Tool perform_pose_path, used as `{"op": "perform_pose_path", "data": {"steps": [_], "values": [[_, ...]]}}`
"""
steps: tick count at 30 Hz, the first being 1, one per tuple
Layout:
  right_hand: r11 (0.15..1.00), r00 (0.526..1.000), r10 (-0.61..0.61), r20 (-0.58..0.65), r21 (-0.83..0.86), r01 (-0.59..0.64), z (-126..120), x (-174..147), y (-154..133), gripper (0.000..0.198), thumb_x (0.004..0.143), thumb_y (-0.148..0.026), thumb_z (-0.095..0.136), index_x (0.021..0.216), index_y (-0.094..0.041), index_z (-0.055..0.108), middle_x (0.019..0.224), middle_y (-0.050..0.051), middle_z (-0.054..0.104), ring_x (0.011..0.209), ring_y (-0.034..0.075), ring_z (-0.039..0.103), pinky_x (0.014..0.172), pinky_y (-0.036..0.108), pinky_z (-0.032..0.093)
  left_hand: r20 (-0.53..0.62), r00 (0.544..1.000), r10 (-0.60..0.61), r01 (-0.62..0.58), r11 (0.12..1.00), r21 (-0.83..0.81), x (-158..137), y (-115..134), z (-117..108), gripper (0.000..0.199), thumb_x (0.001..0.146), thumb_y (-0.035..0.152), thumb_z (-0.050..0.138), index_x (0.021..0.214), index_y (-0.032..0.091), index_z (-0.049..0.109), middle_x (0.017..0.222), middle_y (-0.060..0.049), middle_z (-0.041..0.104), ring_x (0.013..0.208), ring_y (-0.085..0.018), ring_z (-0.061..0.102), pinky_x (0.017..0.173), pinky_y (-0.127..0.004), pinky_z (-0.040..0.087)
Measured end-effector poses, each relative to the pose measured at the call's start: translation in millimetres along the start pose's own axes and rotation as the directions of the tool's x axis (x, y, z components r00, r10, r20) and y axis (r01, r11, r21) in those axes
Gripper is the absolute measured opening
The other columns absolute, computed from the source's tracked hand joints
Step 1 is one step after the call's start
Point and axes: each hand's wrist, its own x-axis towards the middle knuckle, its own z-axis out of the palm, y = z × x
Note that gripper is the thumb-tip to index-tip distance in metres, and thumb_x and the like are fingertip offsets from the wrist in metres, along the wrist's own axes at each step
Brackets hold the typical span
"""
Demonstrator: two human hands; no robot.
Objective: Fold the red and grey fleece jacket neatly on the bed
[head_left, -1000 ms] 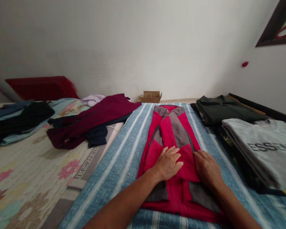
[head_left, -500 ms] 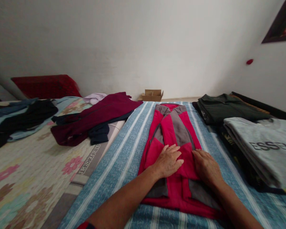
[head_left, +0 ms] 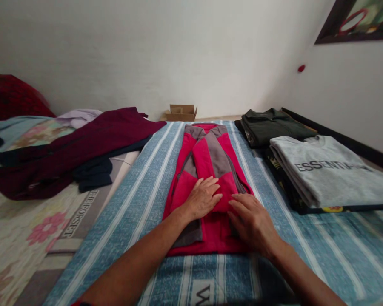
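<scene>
A red and grey jacket lies lengthwise on the blue striped bedcover, its sides and sleeves folded in over the front. My left hand rests flat on its red middle part with the fingers stretched out. On the right side of the jacket, lower down, lies my right hand, its fingers extended and touching the fabric. Part of the jacket's lower right portion is hidden under that hand and wrist.
To the right stand a folded grey printed shirt on a pile and a dark green folded garment. At left, a maroon garment lies over navy cloth on a floral cover. A cardboard box sits by the wall.
The view has turned to the right, so everything sits further left. My right hand has shifted inward and down over the jacket's right edge; my left hand stays on the middle.
</scene>
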Motion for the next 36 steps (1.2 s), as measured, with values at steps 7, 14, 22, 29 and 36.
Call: {"op": "perform_pose_path", "data": {"steps": [7, 14, 22, 29, 36], "values": [[1.0, 1.0, -0.028, 0.01, 0.001, 0.028, -3.7, -16.5, -24.6, 0.024, 0.084, -0.025, 0.054, 0.106, -0.018, 0.059, 0.122, 0.011, 0.057, 0.121, 0.026, 0.045, 0.102, 0.048, 0.035, -0.025, 1.0, 0.01, -0.01, 1.0, -0.004, 0.5, -2.1, 0.2, 0.034, 0.091, 0.033, 0.041, 0.114, 0.016, 0.058, 0.136, -0.012, 0.048, 0.131, -0.023, 0.035, 0.109, -0.047, 0.023], [0.993, 0.981, -0.073, 0.181, 0.109, 0.053, 8.0, -21.4, -35.3, 0.029, 0.077, -0.032, 0.062, 0.103, -0.019, 0.061, 0.128, 0.011, 0.054, 0.122, 0.028, 0.045, 0.104, 0.047, 0.035, -0.013, 1.0, 0.001, -0.001, 1.0, 0.0, -1.0, -1.2, 1.5, 0.032, 0.089, 0.03, 0.045, 0.113, 0.015, 0.059, 0.137, -0.012, 0.047, 0.131, -0.024, 0.035, 0.11, -0.046, 0.023], [0.979, 0.989, -0.101, 0.104, 0.186, 0.08, 7.2, -26.7, -30.6, 0.024, 0.082, -0.026, 0.057, 0.104, -0.018, 0.062, 0.123, 0.012, 0.057, 0.117, 0.027, 0.051, 0.098, 0.045, 0.044, -0.111, 0.993, 0.025, -0.04, 0.99, -0.132, -10.3, -9.3, -19.9, 0.034, 0.088, 0.029, 0.046, 0.115, 0.013, 0.058, 0.131, -0.013, 0.053, 0.125, -0.019, 0.044, 0.105, -0.036, 0.035], [0.918, 0.988, -0.152, -0.021, 0.368, 0.149, -5.8, -16.2, -36.3, 0.022, 0.087, -0.018, 0.052, 0.107, -0.019, 0.059, 0.104, 0.009, 0.064, 0.098, 0.019, 0.061, 0.084, 0.031, 0.053, -0.131, 0.968, -0.215, 0.23, 0.966, 0.118, -36.0, -41.4, -32.5, 0.037, 0.088, 0.024, 0.041, 0.121, 0.013, 0.051, 0.138, -0.015, 0.044, 0.13, -0.023, 0.038, 0.107, -0.042, 0.032], [0.684, 0.95, -0.279, -0.137, 0.667, 0.297, -27.5, 20.8, -72.9, 0.008, 0.086, -0.016, 0.053, 0.091, -0.015, 0.059, 0.073, 0.003, 0.065, 0.064, 0.013, 0.06, 0.059, 0.023, 0.048, -0.031, 0.958, -0.286, 0.284, 0.921, 0.266, -46.0, -42.0, -6.0, 0.047, 0.091, 0.031, 0.036, 0.134, 0.011, 0.039, 0.147, -0.015, 0.031, 0.137, -0.024, 0.022, 0.11, -0.046, 0.023]]}}
